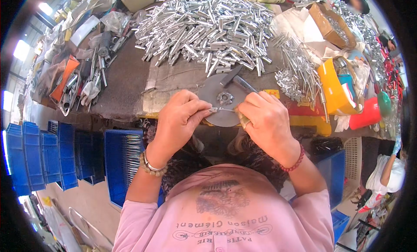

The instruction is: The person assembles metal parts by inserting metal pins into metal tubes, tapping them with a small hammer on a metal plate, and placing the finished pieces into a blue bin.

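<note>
Grip, left hand [178, 117]: thumb and forefinger pinched closed on a small metal sleeve [213, 109], held just over the near edge of the round steel disc [217, 95].
Grip, right hand [267, 119]: fingers curled closed on a thin metal pin [226, 109], whose tip points left at the sleeve's open end; a greenish object shows under the thumb, kind not discernible.
Contact: pin and sleeve appear to meet end to end; whether the pin has entered cannot be told.
Step in hand (judgement): fitting the pin to the sleeve, at the point of alignment.
Next move calls for (judgement): both pieces kept in line, a steady straight push, no slackening of either pinch.
Landmark: the disc lies flat at the bench edge, a small toothed hub [225, 97] at its centre.
Behind the disc: a hammer [236, 80] rests across its far rim; beyond that, a large heap of bright metal tubes [204, 26].
Right of the disc: a loose bundle of thin rods [297, 67], a yellow container [332, 89], a red cup [365, 115].
Left of the disc: dark bench cloth [126, 82], then mixed hand tools [87, 82].
Below and left of the disc: blue crates [39, 152] on the floor.
Far right of the disc: another person's arm [386, 169], apart from this work.
</note>
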`<action>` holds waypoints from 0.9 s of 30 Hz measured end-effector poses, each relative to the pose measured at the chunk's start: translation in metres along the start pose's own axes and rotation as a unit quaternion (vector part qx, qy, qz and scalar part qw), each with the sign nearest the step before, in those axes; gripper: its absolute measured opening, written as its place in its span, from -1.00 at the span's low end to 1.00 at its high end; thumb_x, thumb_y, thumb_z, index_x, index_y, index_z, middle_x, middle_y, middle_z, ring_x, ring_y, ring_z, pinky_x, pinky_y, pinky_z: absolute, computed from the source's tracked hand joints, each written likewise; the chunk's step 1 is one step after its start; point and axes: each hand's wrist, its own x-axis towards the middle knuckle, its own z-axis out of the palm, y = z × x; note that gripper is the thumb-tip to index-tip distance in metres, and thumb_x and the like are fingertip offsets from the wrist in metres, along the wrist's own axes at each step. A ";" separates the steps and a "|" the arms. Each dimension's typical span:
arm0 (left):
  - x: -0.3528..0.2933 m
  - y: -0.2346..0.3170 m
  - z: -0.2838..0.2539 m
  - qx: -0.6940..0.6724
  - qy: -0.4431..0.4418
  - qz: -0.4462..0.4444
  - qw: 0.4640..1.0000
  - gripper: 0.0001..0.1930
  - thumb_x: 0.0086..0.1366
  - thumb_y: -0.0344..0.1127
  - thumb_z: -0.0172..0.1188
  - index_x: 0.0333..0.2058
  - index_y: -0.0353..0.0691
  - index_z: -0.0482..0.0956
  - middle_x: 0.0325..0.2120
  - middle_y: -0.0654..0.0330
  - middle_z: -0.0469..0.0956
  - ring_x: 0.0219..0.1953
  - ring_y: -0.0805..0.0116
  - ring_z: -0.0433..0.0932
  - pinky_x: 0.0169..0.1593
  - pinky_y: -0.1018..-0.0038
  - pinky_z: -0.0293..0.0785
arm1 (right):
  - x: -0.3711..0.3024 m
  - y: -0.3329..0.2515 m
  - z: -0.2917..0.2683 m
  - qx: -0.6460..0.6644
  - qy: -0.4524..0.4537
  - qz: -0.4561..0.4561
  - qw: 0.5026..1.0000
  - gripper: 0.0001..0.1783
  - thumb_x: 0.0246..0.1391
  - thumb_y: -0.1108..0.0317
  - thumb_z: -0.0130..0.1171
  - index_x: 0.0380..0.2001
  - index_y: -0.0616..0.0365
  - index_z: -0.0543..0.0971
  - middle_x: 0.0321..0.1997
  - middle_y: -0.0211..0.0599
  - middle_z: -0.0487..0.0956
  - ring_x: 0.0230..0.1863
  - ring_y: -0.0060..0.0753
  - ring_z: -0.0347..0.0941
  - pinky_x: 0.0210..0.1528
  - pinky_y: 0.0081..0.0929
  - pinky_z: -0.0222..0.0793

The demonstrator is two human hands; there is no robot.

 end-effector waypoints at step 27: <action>-0.005 0.005 0.003 0.009 0.004 -0.004 1.000 -0.78 0.20 -0.47 0.53 -0.16 -0.19 0.78 -0.31 0.13 0.58 -0.26 0.10 0.63 -0.21 0.28 0.55 | 0.005 0.075 -0.024 -0.061 0.103 0.133 0.984 -0.93 0.11 0.39 0.41 -0.31 0.05 0.78 -0.23 -0.25 0.70 -0.14 -0.08 0.69 -0.04 -0.13 0.61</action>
